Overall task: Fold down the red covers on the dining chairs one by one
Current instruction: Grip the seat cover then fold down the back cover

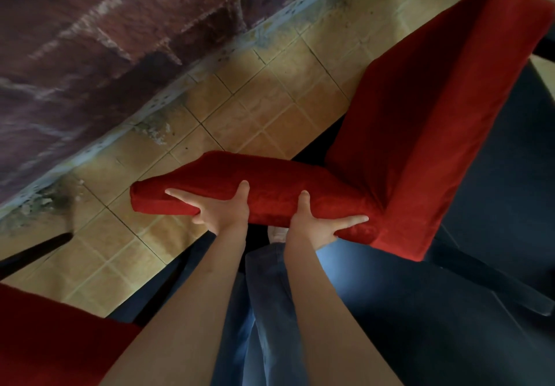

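A dining chair in a red velvet cover [420,133] stands in the middle right, seen from above. Its covered backrest top [270,187] runs across the centre of the view. My left hand [219,210] grips the near edge of that red cover, thumb on top and index finger stretched left along it. My right hand [315,225] holds the same edge further right, thumb on top and fingers spread toward the seat. A second red-covered chair [51,340] fills the bottom left corner.
A dark table [495,205] lies to the right of the chair. Beige floor tiles [255,100] stretch to a red brick wall [105,40] at the top left. A dark chair leg [33,253] crosses the left edge. Jeans and a shoe show below my arms.
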